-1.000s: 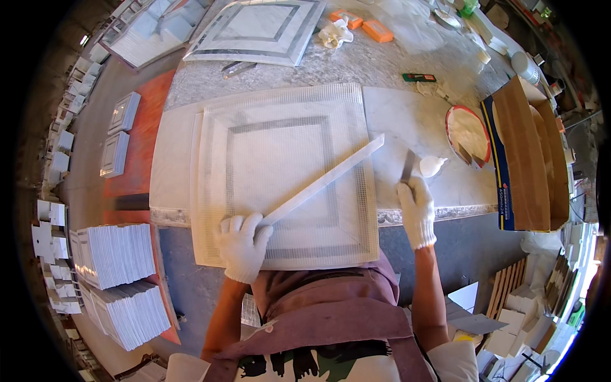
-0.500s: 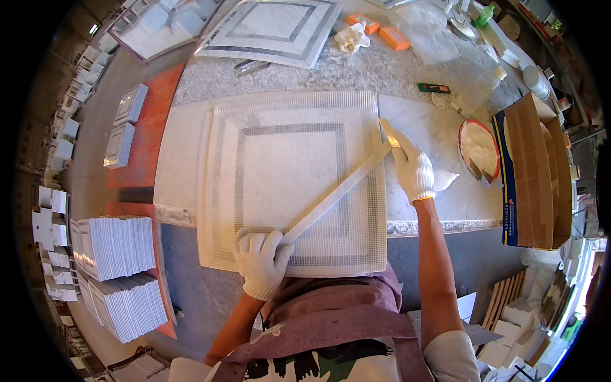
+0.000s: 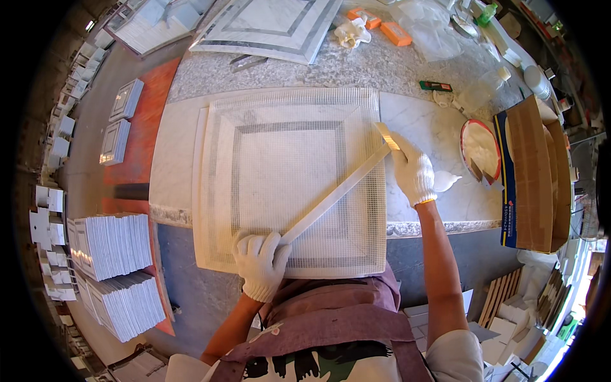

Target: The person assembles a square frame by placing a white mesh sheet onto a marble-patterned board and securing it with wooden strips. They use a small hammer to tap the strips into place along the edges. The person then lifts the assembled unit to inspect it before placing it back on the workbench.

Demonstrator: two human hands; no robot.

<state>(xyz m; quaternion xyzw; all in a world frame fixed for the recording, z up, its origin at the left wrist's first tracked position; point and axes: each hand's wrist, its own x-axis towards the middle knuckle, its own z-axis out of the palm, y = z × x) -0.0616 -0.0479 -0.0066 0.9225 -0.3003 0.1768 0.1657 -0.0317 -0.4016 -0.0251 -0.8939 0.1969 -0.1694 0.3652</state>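
Observation:
A square marble tile panel (image 3: pixel 286 172) with a grey inlaid border lies in front of me, covered by a fine white mesh that reaches its edges. Diagonally across it rests a long, flat, straight strip (image 3: pixel 337 198), pale and shiny. My left hand (image 3: pixel 261 264), in a white knitted glove, is closed on the strip's lower end near the panel's front edge. On the panel's right side, my gloved right hand (image 3: pixel 410 169) grips the upper end, which shines yellow in the light. The fingertips of both hands are partly hidden.
A cardboard box (image 3: pixel 531 178) and a red-rimmed bowl of white paste (image 3: pixel 481 149) stand right. A green-and-black cutter (image 3: pixel 435 86) and orange boxes (image 3: pixel 396 34) lie behind. Another bordered panel (image 3: pixel 267 25) is at the back. Stacked tiles (image 3: pixel 114 245) sit lower left.
The table and panel have shifted slightly left in view. Both hands keep their hold on the strip, which lies at nearly the same slant across the mesh.

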